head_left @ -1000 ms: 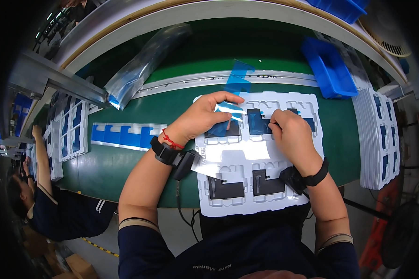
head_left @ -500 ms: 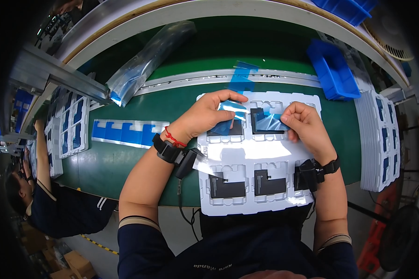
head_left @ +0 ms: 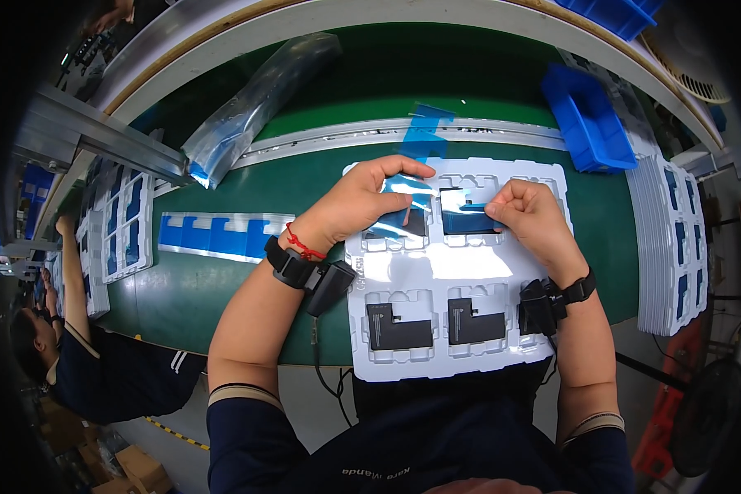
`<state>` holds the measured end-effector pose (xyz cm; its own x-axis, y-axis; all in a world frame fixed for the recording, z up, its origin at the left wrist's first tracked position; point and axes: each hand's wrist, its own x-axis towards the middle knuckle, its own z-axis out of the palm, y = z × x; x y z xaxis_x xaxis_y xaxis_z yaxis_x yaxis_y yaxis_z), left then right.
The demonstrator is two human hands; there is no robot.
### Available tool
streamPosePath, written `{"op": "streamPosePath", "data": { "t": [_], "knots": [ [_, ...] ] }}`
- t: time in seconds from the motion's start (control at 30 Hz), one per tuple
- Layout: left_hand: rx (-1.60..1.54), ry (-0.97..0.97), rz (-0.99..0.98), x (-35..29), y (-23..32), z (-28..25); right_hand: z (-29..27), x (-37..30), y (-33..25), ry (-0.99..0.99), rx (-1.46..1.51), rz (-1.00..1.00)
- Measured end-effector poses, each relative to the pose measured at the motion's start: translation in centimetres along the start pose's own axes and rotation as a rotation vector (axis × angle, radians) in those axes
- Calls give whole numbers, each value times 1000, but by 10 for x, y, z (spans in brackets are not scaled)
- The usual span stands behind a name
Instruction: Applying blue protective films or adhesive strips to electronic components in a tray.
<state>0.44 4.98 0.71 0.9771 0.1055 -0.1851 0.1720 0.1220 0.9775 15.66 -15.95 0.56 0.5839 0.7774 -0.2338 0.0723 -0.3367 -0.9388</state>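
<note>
A white moulded tray (head_left: 403,276) lies before me with L-shaped black pieces that look like phone batteries in its pockets. My left hand (head_left: 366,202) pinches a clear film sheet with blue patches (head_left: 395,216) between thumb and fingers, over the tray's upper left pocket. In the top middle pocket, one black battery (head_left: 459,221) has a blue film piece (head_left: 477,209) over part of it. My right hand (head_left: 528,216) pinches that film's right edge. Two more batteries, a left one (head_left: 399,329) and a middle one (head_left: 475,323), sit in the near row.
A film strip with blue patches (head_left: 214,236) lies left on the green table; another blue strip (head_left: 426,132) hangs at the rail. A clear plastic bag (head_left: 259,107) and a blue bin (head_left: 589,123) stand beyond. Stacked trays (head_left: 671,247) rise at right. A co-worker (head_left: 99,354) is at left.
My right hand has moved slightly left, and the blue film it pinches now lies lower and flatter over the battery. The left hand holds its film sheet in nearly the same spot.
</note>
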Motion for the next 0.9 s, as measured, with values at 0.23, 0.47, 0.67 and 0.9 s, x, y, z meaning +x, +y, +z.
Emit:
{"op": "streamPosePath", "data": {
  "t": [0.23,0.47,0.67,0.9],
  "knots": [
    [11,3,18,0,0,0,0,0,0,-8,8,6],
    [1,3,11,0,-2,-1,1,-1,-3,-10,-5,14],
    [16,10,31,0,-1,0,2,5,13,48,-77,-29],
    [5,9,15,0,-2,0,8,4,12,141,-354,-68]
  ]
}}
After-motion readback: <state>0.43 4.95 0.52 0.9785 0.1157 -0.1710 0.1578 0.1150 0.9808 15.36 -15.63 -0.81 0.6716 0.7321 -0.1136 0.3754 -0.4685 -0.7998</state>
